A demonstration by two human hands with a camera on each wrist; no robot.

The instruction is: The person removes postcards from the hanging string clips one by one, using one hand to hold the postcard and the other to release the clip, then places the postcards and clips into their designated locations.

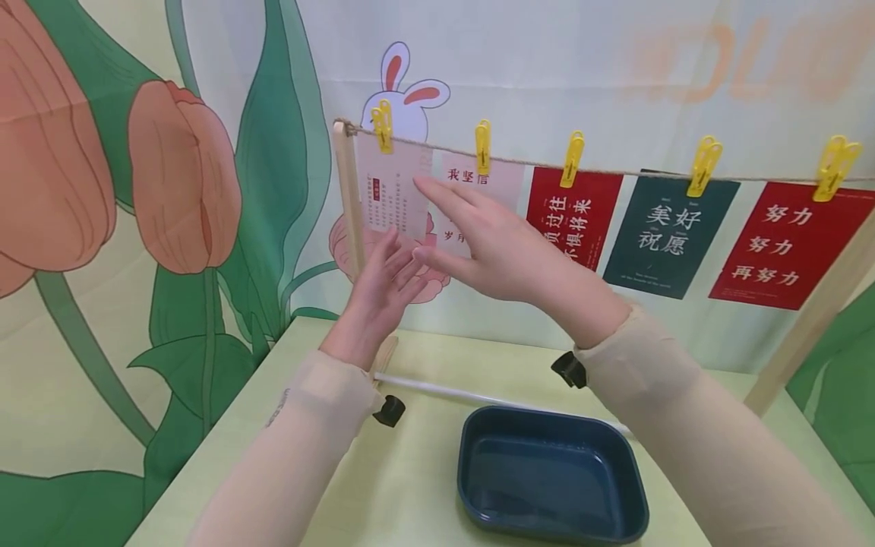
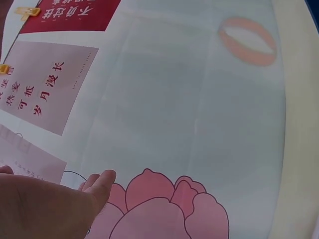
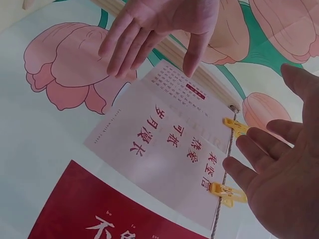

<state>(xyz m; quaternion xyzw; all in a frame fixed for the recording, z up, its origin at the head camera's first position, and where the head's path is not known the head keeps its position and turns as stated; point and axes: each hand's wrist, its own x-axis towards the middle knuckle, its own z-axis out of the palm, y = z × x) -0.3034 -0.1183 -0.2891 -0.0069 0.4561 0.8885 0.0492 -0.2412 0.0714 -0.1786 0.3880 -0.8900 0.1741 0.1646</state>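
Note:
A twine line (image 1: 636, 173) carries several cards under yellow pegs. My left hand (image 1: 383, 285) is raised with straight fingers just below the leftmost pale pink card (image 1: 393, 190) and holds nothing. My right hand (image 1: 472, 235) is open too, fingers stretched left across the second pale pink card (image 1: 478, 178), partly hiding it. In the right wrist view the right hand (image 3: 279, 184) hovers by the second card's peg (image 3: 227, 191), with the left hand (image 3: 159, 30) above the leftmost card (image 3: 184, 89). The left wrist view shows the left hand (image 2: 50, 209) near the second card (image 2: 45, 92).
Further right hang a red card (image 1: 574, 216), a dark green card (image 1: 666, 235) and another red card (image 1: 786, 243). A wooden post (image 1: 349, 197) holds the line's left end. A dark blue tray (image 1: 478, 486) sits on the pale green table (image 1: 383, 486) below.

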